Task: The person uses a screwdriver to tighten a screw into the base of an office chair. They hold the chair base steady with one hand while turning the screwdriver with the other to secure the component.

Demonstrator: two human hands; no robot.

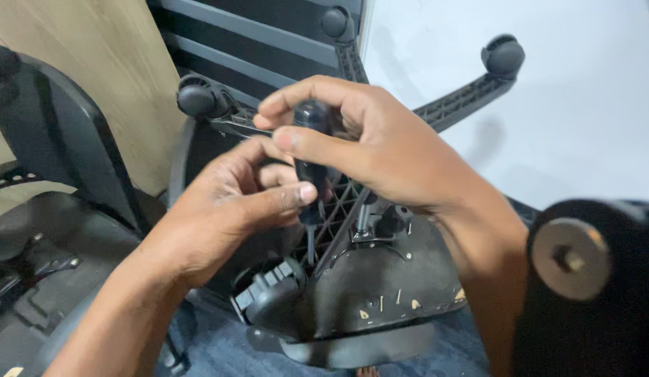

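Note:
My right hand (366, 139) grips the black handle of a screwdriver (312, 120) from above, its thin shaft (310, 244) pointing down into the underside of an overturned office chair seat (380, 286). My left hand (226, 209) steadies the lower part of the handle with thumb and fingers. The chair's black star base (450, 105) with ribbed legs and castors (504, 56) sticks up behind my hands. The screwdriver tip is hidden among the seat's mechanism.
Another black chair part (59, 146) lies at the left against a wooden panel (87, 42). A black piece with a round metal washer and bolt (570, 258) sits close at the right. White floor (583, 105) lies behind; blue fabric (219, 349) shows below.

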